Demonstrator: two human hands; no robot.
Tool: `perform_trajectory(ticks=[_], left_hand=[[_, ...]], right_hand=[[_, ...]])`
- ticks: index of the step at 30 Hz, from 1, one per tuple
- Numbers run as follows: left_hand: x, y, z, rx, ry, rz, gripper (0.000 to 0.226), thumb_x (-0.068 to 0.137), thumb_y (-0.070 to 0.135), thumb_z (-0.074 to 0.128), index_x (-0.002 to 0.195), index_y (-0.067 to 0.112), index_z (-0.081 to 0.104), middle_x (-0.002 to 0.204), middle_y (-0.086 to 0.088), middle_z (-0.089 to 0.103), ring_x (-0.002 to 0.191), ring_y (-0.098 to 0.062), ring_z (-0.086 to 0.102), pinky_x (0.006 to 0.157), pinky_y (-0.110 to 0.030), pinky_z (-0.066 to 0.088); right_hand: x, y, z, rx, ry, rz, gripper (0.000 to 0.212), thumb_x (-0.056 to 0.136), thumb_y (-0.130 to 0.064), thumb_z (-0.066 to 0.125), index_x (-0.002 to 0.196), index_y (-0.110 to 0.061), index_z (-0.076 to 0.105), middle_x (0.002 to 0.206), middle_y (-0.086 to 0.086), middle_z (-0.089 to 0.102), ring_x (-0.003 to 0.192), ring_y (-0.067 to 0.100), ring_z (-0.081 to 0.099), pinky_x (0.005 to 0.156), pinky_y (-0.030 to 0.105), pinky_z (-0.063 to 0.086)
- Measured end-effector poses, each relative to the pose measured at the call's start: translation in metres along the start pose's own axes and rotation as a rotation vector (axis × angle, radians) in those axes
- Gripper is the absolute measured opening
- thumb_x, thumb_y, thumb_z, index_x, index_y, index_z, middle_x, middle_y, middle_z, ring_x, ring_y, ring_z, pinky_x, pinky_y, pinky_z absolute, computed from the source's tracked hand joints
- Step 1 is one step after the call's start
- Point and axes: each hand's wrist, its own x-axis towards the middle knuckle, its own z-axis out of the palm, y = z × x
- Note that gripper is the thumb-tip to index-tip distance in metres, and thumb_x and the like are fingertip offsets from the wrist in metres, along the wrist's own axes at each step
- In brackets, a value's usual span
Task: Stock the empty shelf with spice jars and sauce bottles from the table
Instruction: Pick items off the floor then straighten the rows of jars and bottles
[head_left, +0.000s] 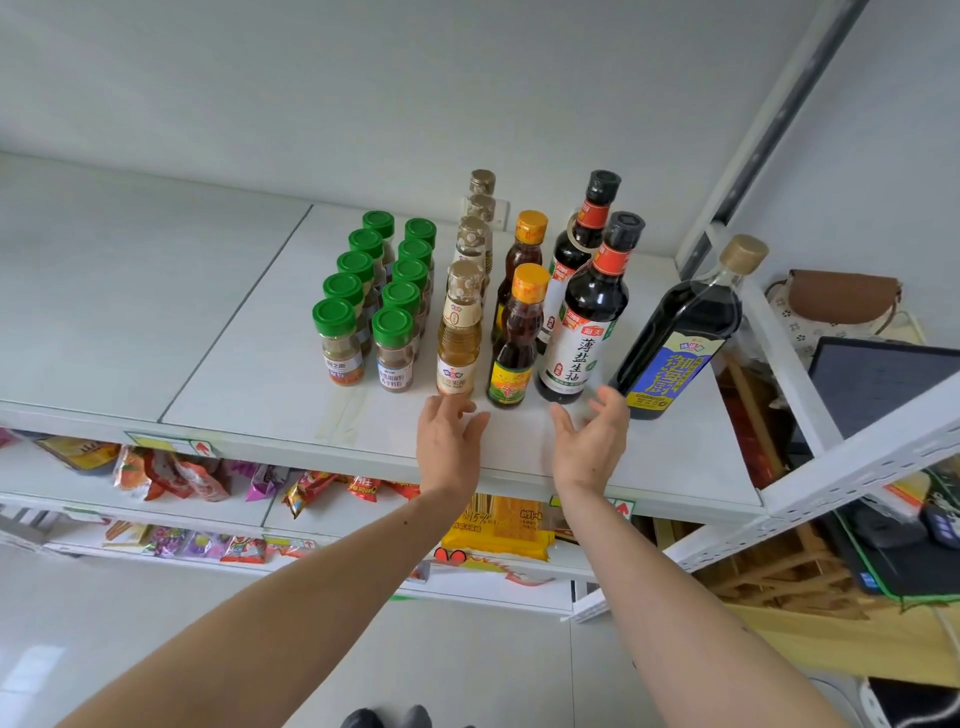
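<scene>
On the white shelf (218, 364) stand two rows of green-capped spice jars (337, 340), a row of pale vinegar bottles (458, 338), two amber oil bottles with orange caps (514, 353), two dark soy sauce bottles with red necks (582, 332) and one tall dark bottle with a blue label (675, 338). My left hand (449, 441) hovers open just in front of the front vinegar bottle. My right hand (589, 441) is open in front of the front soy bottle, beside the blue-label bottle. Neither hand holds anything.
Lower shelves carry snack packets (171, 475) and a yellow package (498, 525). A white metal shelf post (769, 130) rises at right. Beyond it sit a brown bag (841, 296), a dark screen (883, 379) and a desk with wooden slats.
</scene>
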Motion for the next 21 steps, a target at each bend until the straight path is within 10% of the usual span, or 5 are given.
perform_trajectory(ticks=[21], left_hand=[[0.008, -0.003, 0.004, 0.12, -0.039, 0.005, 0.022, 0.086, 0.013, 0.069, 0.107, 0.007, 0.068, 0.109, -0.008, 0.063, 0.101, -0.025, 0.057, 0.084, -0.027, 0.041]], right_hand=[[0.021, 0.001, 0.011, -0.034, -0.048, -0.011, 0.056, 0.07, -0.029, 0.085, 0.115, -0.007, 0.058, 0.112, 0.01, 0.067, 0.104, 0.03, 0.059, 0.078, 0.037, 0.049]])
